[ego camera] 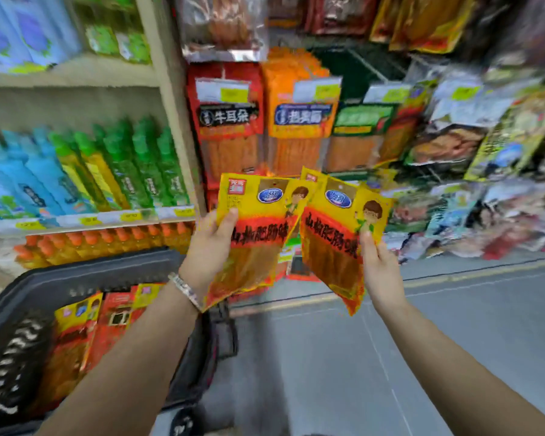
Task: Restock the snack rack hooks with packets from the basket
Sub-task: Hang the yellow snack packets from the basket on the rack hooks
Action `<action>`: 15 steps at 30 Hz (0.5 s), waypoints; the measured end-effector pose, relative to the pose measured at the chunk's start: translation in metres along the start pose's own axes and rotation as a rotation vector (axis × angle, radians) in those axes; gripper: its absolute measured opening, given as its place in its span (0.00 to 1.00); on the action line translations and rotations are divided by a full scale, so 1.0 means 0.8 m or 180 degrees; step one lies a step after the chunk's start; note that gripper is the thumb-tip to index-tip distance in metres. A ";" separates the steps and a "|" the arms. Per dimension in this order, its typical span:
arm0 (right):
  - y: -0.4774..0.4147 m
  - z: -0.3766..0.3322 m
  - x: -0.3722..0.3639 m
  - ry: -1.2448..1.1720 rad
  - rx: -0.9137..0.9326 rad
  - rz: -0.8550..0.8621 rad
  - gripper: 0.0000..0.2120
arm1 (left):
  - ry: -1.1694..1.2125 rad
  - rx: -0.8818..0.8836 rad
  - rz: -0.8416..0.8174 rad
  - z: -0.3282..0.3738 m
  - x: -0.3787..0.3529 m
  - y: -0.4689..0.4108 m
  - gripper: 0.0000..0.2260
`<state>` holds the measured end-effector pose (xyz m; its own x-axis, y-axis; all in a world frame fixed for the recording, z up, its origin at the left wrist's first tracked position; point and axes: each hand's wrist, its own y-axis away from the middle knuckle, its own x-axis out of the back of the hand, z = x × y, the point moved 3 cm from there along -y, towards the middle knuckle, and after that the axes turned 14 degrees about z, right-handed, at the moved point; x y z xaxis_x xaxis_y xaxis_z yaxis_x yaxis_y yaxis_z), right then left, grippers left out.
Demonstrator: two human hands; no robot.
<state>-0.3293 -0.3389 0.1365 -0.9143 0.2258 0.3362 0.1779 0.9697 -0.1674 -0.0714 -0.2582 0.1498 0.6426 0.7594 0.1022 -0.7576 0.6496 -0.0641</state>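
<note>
I hold two yellow-and-red snack packets up in front of the rack. My left hand (209,247) grips one yellow packet (255,234) by its left edge, thumb on the front. My right hand (380,272) pinches the right edge of the second packet (334,234), and another packet's corner shows behind it. The dark basket (85,272) sits at the lower left with several more red and yellow packets (85,328) inside. The snack rack (372,67) stands straight ahead, its hooks hung with red (225,121), orange (301,121) and green packets.
A shelf unit (76,80) on the left holds blue and green bottles above a row of orange-capped bottles (107,243). Blurred mixed packets (485,152) fill the rack's right side. Grey floor (422,341) lies below, to the right of the basket.
</note>
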 end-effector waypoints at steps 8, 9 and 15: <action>-0.136 -0.030 0.166 0.0001 0.0715 0.0576 0.18 | -0.0232 -0.1311 -0.0008 0.133 -0.162 0.008 0.06; -0.154 -0.036 0.178 -0.0022 0.0769 0.0611 0.18 | -0.0243 -0.1481 -0.0020 0.152 -0.179 0.006 0.06; -0.256 -0.088 0.215 -0.0248 0.1076 0.1044 0.18 | 0.0004 -0.1713 -0.0041 0.242 -0.262 -0.028 0.09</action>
<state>-0.4976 -0.4919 0.2941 -0.8565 0.4948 0.1469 0.3452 0.7608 -0.5496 -0.2118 -0.4390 0.3218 0.6518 0.7511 0.1050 -0.5838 0.5852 -0.5627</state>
